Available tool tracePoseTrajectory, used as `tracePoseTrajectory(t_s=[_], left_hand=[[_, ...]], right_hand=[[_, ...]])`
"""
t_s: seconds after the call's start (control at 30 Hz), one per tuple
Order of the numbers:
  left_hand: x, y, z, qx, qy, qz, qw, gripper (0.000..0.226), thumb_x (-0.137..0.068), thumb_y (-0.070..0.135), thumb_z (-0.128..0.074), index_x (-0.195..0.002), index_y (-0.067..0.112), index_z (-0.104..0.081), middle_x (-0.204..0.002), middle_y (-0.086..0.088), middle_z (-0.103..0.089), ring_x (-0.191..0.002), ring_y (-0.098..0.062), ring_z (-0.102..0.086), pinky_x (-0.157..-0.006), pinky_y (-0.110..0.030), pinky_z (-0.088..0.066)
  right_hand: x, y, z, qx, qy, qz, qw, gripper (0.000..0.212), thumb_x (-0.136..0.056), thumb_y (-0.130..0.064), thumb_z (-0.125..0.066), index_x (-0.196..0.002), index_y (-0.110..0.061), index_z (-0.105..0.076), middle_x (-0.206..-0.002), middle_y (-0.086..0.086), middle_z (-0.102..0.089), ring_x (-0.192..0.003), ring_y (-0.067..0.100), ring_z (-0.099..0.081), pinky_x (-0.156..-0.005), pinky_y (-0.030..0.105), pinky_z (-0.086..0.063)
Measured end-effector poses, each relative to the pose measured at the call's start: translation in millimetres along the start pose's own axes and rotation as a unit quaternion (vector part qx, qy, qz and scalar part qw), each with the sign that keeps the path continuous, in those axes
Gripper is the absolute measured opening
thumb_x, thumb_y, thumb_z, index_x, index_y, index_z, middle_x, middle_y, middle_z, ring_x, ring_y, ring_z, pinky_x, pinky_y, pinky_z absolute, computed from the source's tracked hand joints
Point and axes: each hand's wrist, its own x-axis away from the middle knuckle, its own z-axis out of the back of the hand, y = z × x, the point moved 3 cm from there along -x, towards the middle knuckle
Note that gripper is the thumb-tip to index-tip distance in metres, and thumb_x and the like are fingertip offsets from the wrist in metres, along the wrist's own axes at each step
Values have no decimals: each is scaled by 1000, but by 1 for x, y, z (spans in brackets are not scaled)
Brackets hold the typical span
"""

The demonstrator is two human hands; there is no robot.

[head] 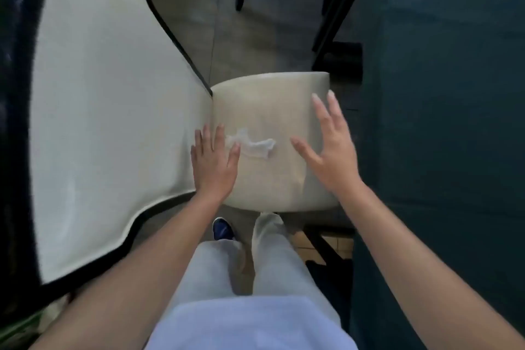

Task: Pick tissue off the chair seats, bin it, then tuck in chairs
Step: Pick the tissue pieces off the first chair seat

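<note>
Beige seat (pixel 272 111) is carrying the tissue (pixel 252 145), lying lengthwise between both empty, spread hands, touching the left hand (pixel 214 163) fingertips while the right hand (pixel 331 148) is hovering just beside.

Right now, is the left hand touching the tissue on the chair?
Cannot tell. In the head view the left hand has its thumb tip at the edge of the tissue, but blur hides any contact or gap.
</note>
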Motion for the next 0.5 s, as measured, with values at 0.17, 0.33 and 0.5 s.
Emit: tracePoseTrajectory(t_s=[0.17, 0.33, 0.5], left_hand=[[-32, -29, -49, -57, -45, 26, 997, 65, -107, 51, -32, -164, 23, -17, -173, -11, -7, -160, -34, -4, -129, -51, -8], [-72, -44, -82, -54, -68, 31, 996, 66, -107, 54, -34, -163, 23, -19, -173, -11, -10, -159, -33, -8, -129, -50, -12], [-114, -57, -117, -25, -75, 84, 993, 68, -106, 55, -36, -163, 22, -20, -172, -12, -9, -156, -34, -22, -125, -45, -23]], right_hand=[[-29, 38, -68, 86, -106, -27, 990, 77, -101, -58, -55, -164, -37, -17, -176, 2, -3, -162, 23, -4, -126, 45, -21], [-56, 72, -125, 116, -165, -59, 978, 76, -102, -55, -54, -165, -36, -16, -176, 4, 1, -162, 27, 0, -128, 42, -14], [-74, 92, -184, 147, -206, -35, 967, 77, -99, -46, -62, -164, -33, -23, -175, 7, -7, -157, 34, -21, -123, 45, -29]])
